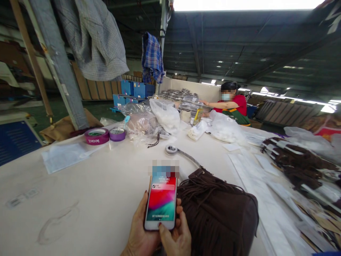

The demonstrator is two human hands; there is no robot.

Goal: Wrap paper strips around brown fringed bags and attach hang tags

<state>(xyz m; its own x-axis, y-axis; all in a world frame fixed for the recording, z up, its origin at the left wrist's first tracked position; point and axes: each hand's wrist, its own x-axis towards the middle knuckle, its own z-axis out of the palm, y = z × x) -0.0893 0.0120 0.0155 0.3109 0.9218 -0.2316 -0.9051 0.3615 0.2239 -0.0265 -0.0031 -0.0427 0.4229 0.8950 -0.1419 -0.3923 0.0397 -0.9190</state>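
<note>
A white-framed smartphone [161, 202] with its lock screen lit is held upright in front of me, above the table. My left hand [138, 227] wraps around it from the left and behind. At the lower right, my right hand [177, 231] is closed against the phone, its thumb on the home button. Just right of the hands lies a dark brown fringed bag [226, 209], its strap leading back towards a small grey roll [171, 150].
On the white table [87, 199] are magenta tape [97, 137], purple tape [117, 134], plastic-wrapped goods [141, 124] and white bags [226, 128]. More brown fringed items [295, 160] lie at right. Across the table, a masked person in a red top [241, 105] reaches towards the goods.
</note>
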